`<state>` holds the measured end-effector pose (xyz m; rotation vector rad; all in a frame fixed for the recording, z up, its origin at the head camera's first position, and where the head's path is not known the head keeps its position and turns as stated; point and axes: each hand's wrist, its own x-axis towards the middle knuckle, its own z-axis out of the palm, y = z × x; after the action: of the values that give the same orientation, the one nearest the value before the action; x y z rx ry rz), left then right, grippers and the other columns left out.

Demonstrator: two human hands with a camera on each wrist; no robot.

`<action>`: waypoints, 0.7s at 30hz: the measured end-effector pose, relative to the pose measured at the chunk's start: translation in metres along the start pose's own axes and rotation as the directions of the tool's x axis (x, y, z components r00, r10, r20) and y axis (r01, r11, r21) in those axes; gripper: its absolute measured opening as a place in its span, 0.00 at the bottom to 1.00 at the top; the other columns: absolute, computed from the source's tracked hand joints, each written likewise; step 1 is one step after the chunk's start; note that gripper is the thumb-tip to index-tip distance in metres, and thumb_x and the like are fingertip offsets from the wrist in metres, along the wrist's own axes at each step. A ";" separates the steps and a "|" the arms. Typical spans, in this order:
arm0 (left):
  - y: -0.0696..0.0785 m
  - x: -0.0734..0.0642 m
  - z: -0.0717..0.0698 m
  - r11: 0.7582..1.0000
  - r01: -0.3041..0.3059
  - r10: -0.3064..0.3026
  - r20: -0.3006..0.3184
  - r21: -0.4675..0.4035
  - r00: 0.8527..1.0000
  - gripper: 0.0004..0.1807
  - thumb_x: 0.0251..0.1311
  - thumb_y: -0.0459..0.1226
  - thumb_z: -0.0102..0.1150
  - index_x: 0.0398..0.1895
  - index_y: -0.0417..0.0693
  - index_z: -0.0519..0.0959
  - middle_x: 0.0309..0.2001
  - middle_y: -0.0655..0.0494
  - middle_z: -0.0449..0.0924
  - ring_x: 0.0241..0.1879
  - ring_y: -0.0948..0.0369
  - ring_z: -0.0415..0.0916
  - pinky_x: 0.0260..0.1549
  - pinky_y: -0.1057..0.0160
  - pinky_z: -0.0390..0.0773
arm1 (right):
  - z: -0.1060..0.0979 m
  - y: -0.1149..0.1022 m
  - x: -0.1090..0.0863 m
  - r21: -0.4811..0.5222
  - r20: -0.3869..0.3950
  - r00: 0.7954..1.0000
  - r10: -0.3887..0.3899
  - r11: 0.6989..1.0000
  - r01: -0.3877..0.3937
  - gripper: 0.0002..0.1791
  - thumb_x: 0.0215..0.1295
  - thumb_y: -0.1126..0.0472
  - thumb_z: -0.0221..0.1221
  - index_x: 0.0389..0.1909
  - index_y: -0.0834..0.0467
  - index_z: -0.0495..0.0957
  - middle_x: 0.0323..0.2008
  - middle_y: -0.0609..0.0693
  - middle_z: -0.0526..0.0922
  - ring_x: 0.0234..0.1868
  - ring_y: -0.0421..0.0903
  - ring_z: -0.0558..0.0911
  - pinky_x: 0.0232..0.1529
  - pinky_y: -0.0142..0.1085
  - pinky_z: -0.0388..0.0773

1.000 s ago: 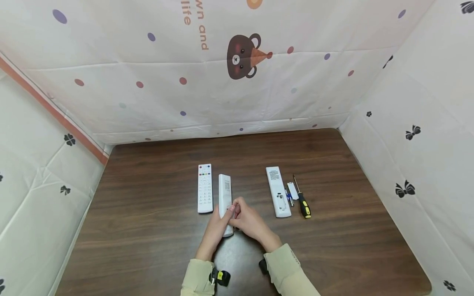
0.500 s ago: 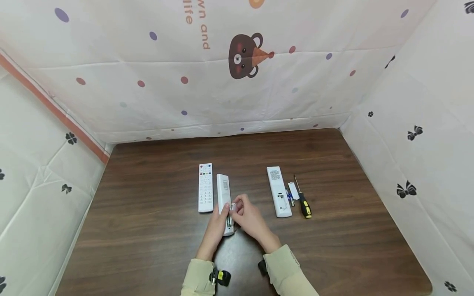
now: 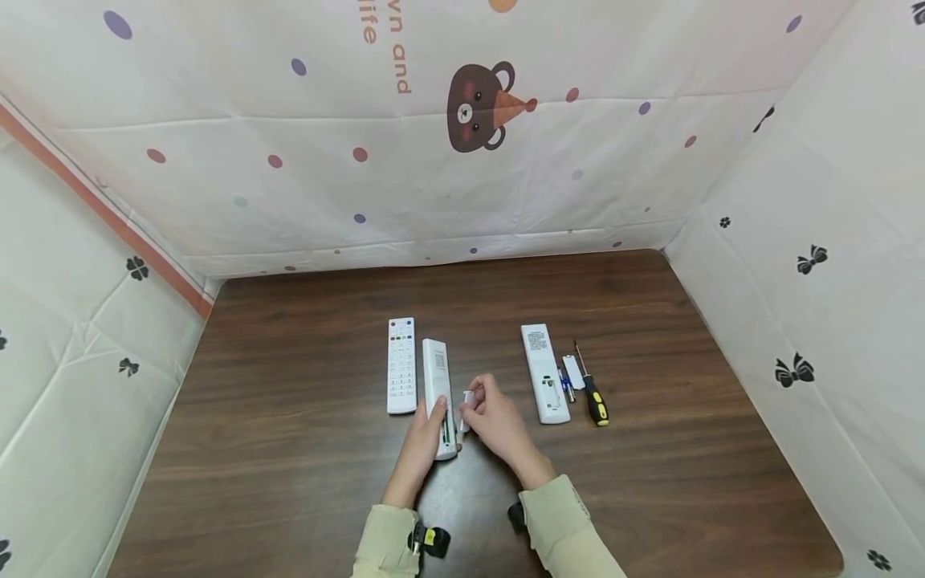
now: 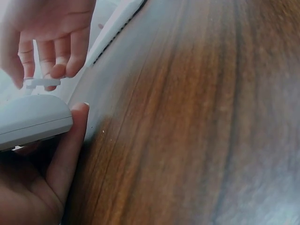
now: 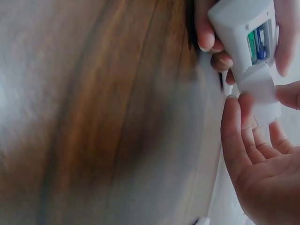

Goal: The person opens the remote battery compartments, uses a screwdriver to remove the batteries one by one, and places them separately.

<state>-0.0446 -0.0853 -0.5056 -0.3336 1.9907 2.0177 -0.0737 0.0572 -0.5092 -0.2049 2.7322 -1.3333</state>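
My left hand (image 3: 420, 443) grips a white remote control (image 3: 437, 369), back side up, with the thumb on its edge. In the right wrist view the battery bay lies uncovered, showing a green battery (image 5: 253, 46) and a blue battery (image 5: 261, 43). Between thumb and fingers, my right hand (image 3: 501, 424) pinches a small white battery cover (image 5: 258, 91), just right of the remote. The left wrist view shows that cover (image 4: 43, 83) apart from the remote's rounded end (image 4: 35, 117).
Left of the held remote lies another remote (image 3: 401, 365), buttons up. To the right are a face-down remote (image 3: 543, 373) with its bay uncovered, loose batteries (image 3: 567, 385), a loose cover (image 3: 573, 372) and a black-yellow screwdriver (image 3: 596, 401). Printed cloth (image 3: 325, 193) encloses the table.
The cover has come off the remote's back and moved right in my right hand, exposing the batteries. My left hand stays on the remote, nearly still.
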 end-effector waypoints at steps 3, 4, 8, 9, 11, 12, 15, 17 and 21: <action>-0.001 0.001 0.000 1.000 0.007 -0.007 0.003 -0.004 1.000 0.28 0.67 0.48 0.35 0.65 0.42 0.52 0.46 0.36 0.69 0.37 0.47 0.73 0.27 0.54 0.78 | -0.002 0.003 0.003 -0.042 -0.011 1.000 0.015 0.999 -0.016 0.15 0.54 0.56 0.58 0.40 0.51 0.65 0.26 0.42 0.72 0.23 0.35 0.72 0.23 0.30 0.70; -0.002 0.002 0.000 1.000 0.008 -0.008 0.004 -0.008 1.000 0.28 0.67 0.48 0.35 0.64 0.42 0.52 0.45 0.36 0.69 0.36 0.47 0.73 0.27 0.53 0.78 | -0.003 0.004 0.004 -0.057 -0.014 1.000 0.021 0.998 -0.022 0.15 0.54 0.55 0.58 0.40 0.51 0.65 0.26 0.41 0.72 0.23 0.36 0.72 0.23 0.30 0.69; -0.015 0.010 -0.002 0.999 -0.002 0.003 0.006 -0.032 1.000 0.29 0.66 0.51 0.37 0.63 0.43 0.54 0.40 0.37 0.70 0.31 0.49 0.74 0.25 0.53 0.78 | -0.006 0.006 0.005 -0.102 -0.032 0.999 0.036 0.994 -0.039 0.16 0.53 0.56 0.59 0.40 0.52 0.66 0.24 0.42 0.71 0.22 0.37 0.70 0.23 0.31 0.68; -0.019 0.013 -0.003 0.999 -0.007 0.007 0.003 -0.035 1.000 0.30 0.65 0.52 0.38 0.63 0.43 0.54 0.39 0.38 0.70 0.30 0.50 0.74 0.25 0.53 0.78 | -0.006 0.007 0.006 -0.113 -0.038 0.999 0.037 0.993 -0.041 0.16 0.52 0.56 0.59 0.40 0.52 0.66 0.23 0.42 0.71 0.21 0.38 0.70 0.22 0.31 0.67; -0.026 0.017 -0.004 0.999 -0.004 0.004 -0.004 -0.037 1.000 0.32 0.63 0.55 0.39 0.63 0.45 0.55 0.38 0.39 0.71 0.29 0.52 0.74 0.24 0.54 0.78 | -0.009 0.008 0.008 -0.137 -0.052 0.998 0.033 0.990 -0.040 0.15 0.52 0.56 0.58 0.40 0.52 0.66 0.22 0.42 0.70 0.20 0.38 0.69 0.21 0.32 0.66; -0.028 0.018 -0.003 1.000 -0.003 0.003 -0.009 -0.030 1.000 0.33 0.62 0.56 0.39 0.63 0.45 0.55 0.38 0.40 0.71 0.29 0.53 0.74 0.24 0.54 0.78 | -0.010 0.009 0.010 -0.150 -0.059 0.998 0.031 0.988 -0.039 0.15 0.52 0.56 0.58 0.39 0.52 0.66 0.22 0.42 0.70 0.19 0.39 0.68 0.20 0.32 0.66; -0.029 0.019 -0.003 1.000 0.011 -0.011 -0.021 -0.021 1.000 0.35 0.60 0.59 0.39 0.64 0.48 0.55 0.39 0.42 0.70 0.30 0.55 0.73 0.24 0.55 0.79 | -0.016 0.011 0.017 -0.196 -0.070 0.997 0.025 0.980 -0.038 0.16 0.52 0.56 0.58 0.40 0.53 0.66 0.21 0.43 0.69 0.18 0.39 0.67 0.19 0.32 0.64; -0.029 0.019 -0.003 1.000 0.017 -0.018 -0.021 -0.016 1.000 0.36 0.60 0.60 0.39 0.64 0.49 0.55 0.39 0.42 0.70 0.29 0.55 0.73 0.24 0.55 0.79 | -0.020 0.012 0.022 -0.217 -0.066 0.997 0.032 0.975 -0.046 0.16 0.53 0.56 0.57 0.41 0.53 0.66 0.20 0.43 0.69 0.18 0.40 0.68 0.18 0.32 0.64; -0.026 0.018 -0.003 0.999 0.030 -0.030 -0.010 -0.018 0.999 0.35 0.60 0.59 0.39 0.65 0.48 0.54 0.38 0.42 0.70 0.29 0.56 0.73 0.24 0.56 0.79 | -0.028 0.013 0.031 -0.271 -0.043 0.997 0.061 0.960 -0.071 0.16 0.54 0.56 0.57 0.43 0.54 0.66 0.18 0.45 0.70 0.17 0.42 0.68 0.17 0.34 0.65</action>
<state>-0.0518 -0.0875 -0.5364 -0.3766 1.9632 2.0200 -0.1097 0.0821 -0.5027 -0.1093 2.9153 -0.9491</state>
